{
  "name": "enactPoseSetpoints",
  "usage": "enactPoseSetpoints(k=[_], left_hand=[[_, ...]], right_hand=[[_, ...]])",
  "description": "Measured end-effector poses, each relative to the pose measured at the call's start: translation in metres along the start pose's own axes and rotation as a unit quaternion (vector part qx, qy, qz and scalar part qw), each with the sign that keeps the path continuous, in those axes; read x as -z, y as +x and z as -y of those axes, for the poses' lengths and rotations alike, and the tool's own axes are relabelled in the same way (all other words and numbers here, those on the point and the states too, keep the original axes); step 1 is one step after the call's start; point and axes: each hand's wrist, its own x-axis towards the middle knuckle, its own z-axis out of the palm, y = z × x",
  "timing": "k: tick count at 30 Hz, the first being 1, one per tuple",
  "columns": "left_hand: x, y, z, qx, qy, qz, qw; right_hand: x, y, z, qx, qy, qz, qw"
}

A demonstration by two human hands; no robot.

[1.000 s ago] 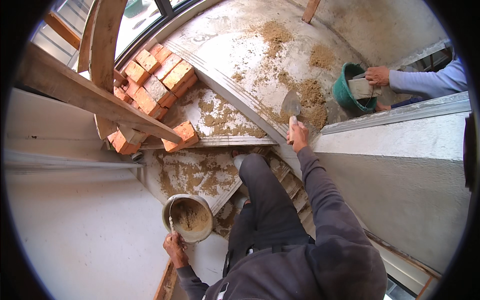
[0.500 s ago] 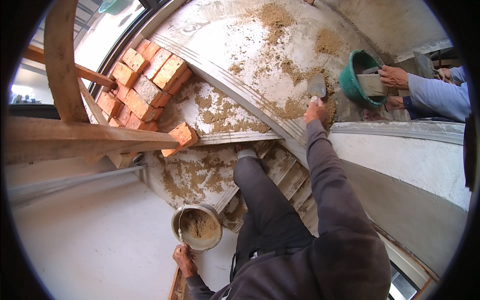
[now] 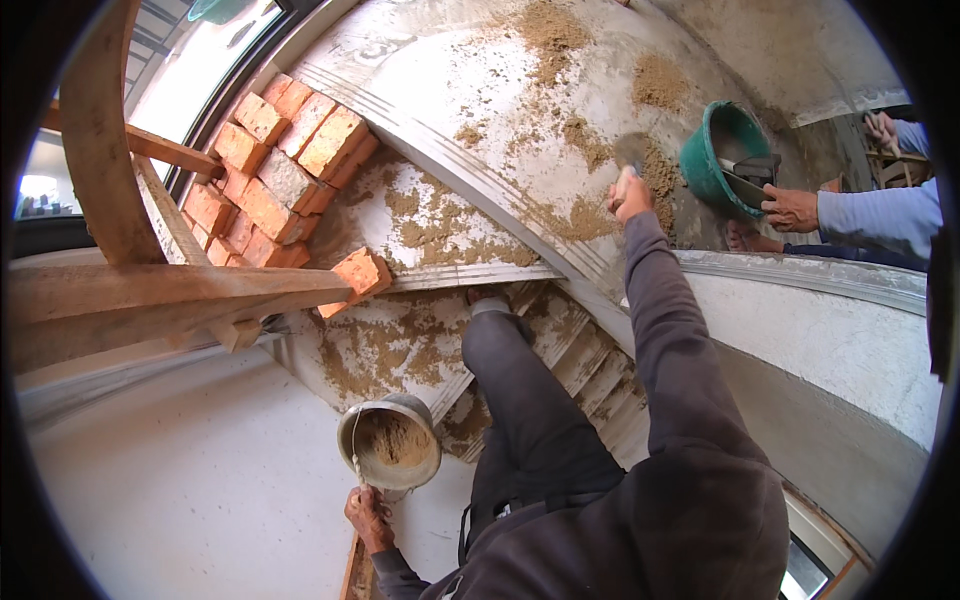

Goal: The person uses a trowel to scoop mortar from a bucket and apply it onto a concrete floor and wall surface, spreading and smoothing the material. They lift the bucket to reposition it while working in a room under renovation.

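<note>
My left hand grips the rope-wrapped handle of a tilted grey bucket, which has brown sand or mortar in its bottom. Up on the landing, my right hand is closed on the handle of a trowel, its blade at a pile of damp sand. Just right of it lies a tilted green bucket. A co-worker's hand holds a flat tool at that bucket's mouth, and their other hand is at the far right edge.
Stacked red bricks lie at the upper left beside timber beams and a window. Sand is scattered over the landing and steps. A white wall is at lower left, a ledge on the right.
My right hand and trowel have moved up and right to the sand pile. The bucket in my left hand has shifted slightly rightward. The co-worker's hand at the green bucket has moved down and right.
</note>
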Motion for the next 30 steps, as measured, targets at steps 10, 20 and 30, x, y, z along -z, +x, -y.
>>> enactPoseSetpoints(k=[10,20,30], left_hand=[[-0.012,0.009,-0.008,0.004,0.008,0.006,1.0],[-0.001,0.01,0.007,0.023,-0.008,-0.027,0.999],[0.0,0.005,0.007,0.033,0.005,-0.021,0.999]], right_hand=[[0.025,-0.046,-0.061,0.091,-0.182,0.145,0.968],[0.022,-0.016,-0.061,0.067,0.081,-0.035,0.994],[-0.032,-0.056,-0.04,0.312,-0.51,0.152,0.787]])
